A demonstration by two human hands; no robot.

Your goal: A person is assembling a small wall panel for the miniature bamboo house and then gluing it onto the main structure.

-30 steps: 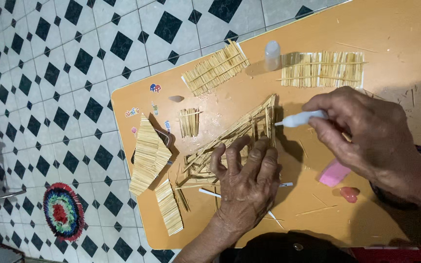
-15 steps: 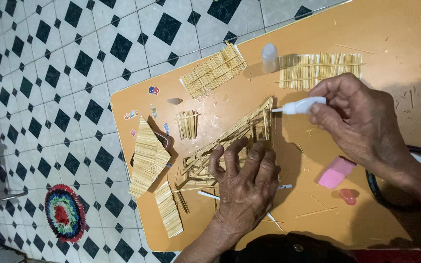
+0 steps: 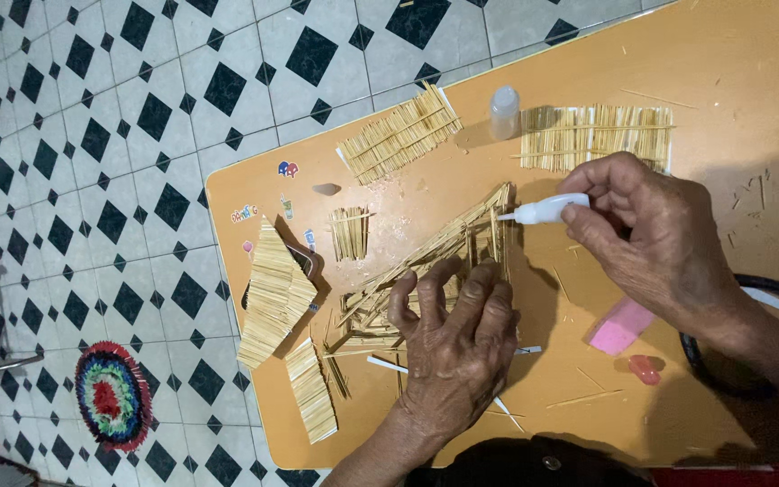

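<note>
A frame built of thin wooden sticks (image 3: pixel 435 257) lies on the orange table (image 3: pixel 732 72). My left hand (image 3: pixel 457 347) presses flat on the frame's lower part, fingers spread. My right hand (image 3: pixel 655 239) grips a small white glue bottle (image 3: pixel 547 210), its nozzle touching the frame's upper right end. Flat panels of glued sticks lie about: one at the top middle (image 3: pixel 398 135), one at the top right (image 3: pixel 597 137), a folded one at the left (image 3: pixel 272 289), a narrow one at the lower left (image 3: pixel 310 390).
A small clear bottle (image 3: pixel 503 112) stands between the two upper panels. A pink eraser-like block (image 3: pixel 619 325) and a small red piece (image 3: pixel 644 368) lie at the right. A black ring (image 3: pixel 768 289) sits under my right forearm. The tiled floor holds a round colourful mat (image 3: pixel 112 395).
My right hand has moved up and left with the glue bottle, bringing its tip to the frame's top end. My left hand stays pressed on the frame.
</note>
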